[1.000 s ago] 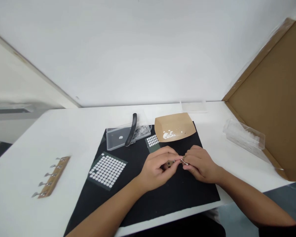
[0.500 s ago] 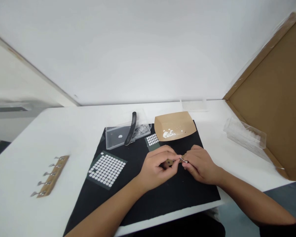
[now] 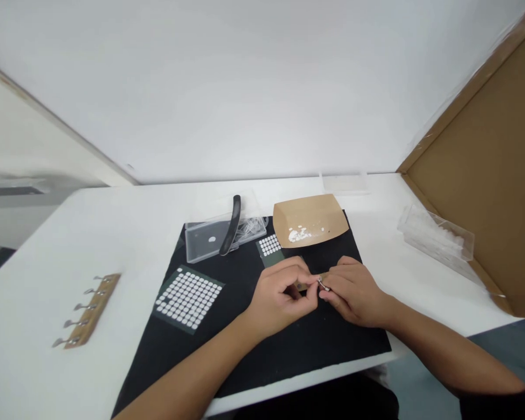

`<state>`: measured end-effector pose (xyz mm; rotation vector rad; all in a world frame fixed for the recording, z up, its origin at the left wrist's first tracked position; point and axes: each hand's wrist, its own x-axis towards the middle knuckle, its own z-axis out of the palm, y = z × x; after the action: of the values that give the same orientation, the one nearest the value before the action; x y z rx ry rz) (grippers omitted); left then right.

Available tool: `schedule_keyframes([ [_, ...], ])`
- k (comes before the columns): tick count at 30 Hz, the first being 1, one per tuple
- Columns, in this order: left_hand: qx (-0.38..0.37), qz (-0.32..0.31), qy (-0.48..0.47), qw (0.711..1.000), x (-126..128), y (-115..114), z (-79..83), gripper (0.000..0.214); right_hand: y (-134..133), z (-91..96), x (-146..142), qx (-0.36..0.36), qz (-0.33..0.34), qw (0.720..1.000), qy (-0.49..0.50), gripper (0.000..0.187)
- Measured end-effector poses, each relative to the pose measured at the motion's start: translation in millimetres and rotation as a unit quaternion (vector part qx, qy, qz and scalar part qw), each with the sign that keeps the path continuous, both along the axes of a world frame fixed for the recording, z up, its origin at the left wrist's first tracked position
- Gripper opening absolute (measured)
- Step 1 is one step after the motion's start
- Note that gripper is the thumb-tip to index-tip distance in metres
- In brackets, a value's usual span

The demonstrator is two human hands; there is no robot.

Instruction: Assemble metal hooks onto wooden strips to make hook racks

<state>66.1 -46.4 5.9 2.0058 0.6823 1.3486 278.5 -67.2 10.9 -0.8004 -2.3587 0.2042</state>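
Above the black mat (image 3: 262,356), my two hands meet over a short wooden strip (image 3: 303,287), mostly covered by fingers. My left hand (image 3: 284,291) is closed, thumb and index fingertip pinched at one end of a small metal hook (image 3: 324,286). My right hand (image 3: 356,291) is wrapped round the right part of the strip, its thumb beside the hook's other end. Away to the left on the table lies a wooden rack (image 3: 94,312) bearing several metal hooks. What the covered part of the strip carries is hidden.
Two dark green sheets of white round stickers (image 3: 190,298) lie on the mat. Behind are a clear plastic case (image 3: 201,248) with a black-handled tool (image 3: 231,227) across it and a cardboard tray (image 3: 310,216) holding white bits. A clear box (image 3: 435,233) stands right, beside a cardboard panel (image 3: 485,175).
The metal hook's free end has tilted slightly downward between my fingers. Both hands stay in nearly the same place, and the view has shifted a little.
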Motion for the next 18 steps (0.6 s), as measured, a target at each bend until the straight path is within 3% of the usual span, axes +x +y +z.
schedule_keyframes([
  [12,0.005,0.039,0.009,0.999,3.6,-4.3,-1.0,0.012,-0.8,-2.3,-0.3,-0.028,0.009,1.000,-0.008,0.031],
  [18,-0.011,0.037,0.003,0.999,3.4,-5.4,2.7,0.015,-2.1,-2.4,-1.5,-0.088,0.031,0.995,0.020,0.029],
])
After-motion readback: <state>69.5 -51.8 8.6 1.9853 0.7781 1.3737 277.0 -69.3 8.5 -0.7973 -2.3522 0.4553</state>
